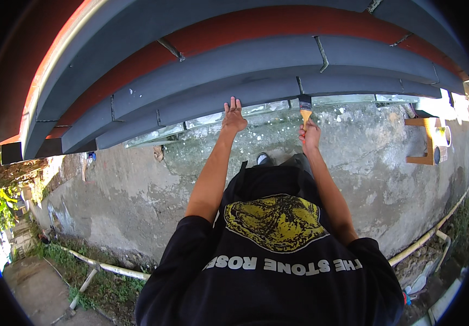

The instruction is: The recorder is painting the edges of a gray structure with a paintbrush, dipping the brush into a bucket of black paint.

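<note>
Dark grey beams (267, 54), with red bands (234, 22) between them, curve across the upper part of my view. My left hand (233, 117) has its fingers spread, their tips at the lower edge of the lowest grey beam. To the right, my right hand (310, 133) grips the yellow handle of a paintbrush (305, 104); its dark bristles are at that same beam, near a vertical seam. Pale strips (343, 100) run just under the beams.
Stained, paint-spotted concrete (202, 179) lies below. A wooden item (419, 157) with white cylinders stands at the right. White pipes (109, 267) run along weedy edges at lower left and right. Plants (3, 206) grow at the far left.
</note>
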A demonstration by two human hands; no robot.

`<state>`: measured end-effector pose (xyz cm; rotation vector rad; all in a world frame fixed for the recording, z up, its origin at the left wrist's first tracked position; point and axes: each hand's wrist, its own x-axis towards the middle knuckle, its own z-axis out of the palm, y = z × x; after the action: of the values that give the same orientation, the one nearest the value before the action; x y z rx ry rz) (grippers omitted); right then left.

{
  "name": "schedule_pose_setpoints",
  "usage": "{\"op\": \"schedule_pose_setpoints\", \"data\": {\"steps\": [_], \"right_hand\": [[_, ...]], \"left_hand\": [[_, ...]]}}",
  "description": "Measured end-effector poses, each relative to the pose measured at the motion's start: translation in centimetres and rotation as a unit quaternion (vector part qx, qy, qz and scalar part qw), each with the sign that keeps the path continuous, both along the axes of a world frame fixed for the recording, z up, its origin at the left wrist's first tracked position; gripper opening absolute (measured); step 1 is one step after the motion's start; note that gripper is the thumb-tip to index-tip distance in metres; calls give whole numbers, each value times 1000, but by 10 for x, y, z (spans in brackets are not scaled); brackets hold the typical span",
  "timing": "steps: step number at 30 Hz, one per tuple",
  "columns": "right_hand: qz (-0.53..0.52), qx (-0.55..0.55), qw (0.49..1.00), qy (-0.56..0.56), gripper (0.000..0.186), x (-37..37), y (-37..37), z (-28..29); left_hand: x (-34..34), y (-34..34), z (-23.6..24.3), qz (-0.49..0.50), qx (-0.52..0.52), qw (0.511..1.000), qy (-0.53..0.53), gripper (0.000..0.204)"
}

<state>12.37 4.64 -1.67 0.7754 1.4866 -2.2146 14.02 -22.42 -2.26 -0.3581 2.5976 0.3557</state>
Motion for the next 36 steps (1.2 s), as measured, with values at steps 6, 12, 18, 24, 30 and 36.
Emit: {"op": "schedule_pose_setpoints", "data": {"steps": [6,12,18,24,30,36], "right_hand": [[148,-1,989,-29,31,3,-26,11],[272,94,957,-29,30,-3,1,18],[142,94,985,4,31,-19,9,12],[-24,91,995,27,19,1,6,-7],[58,78,995,-16,19,-15,-9,9],[83,145,986,23,26,-9,-12,21]], "left_hand": [[0,0,3,12,6,1000,-5,75],[1,2,7,34,20,999,-9,76],[1,0,3,30,15,999,-5,75],[0,2,4,29,13,999,-3,74],[1,2,5,40,21,999,-9,74],[4,-3,-6,5,7,1000,4,80]]}}
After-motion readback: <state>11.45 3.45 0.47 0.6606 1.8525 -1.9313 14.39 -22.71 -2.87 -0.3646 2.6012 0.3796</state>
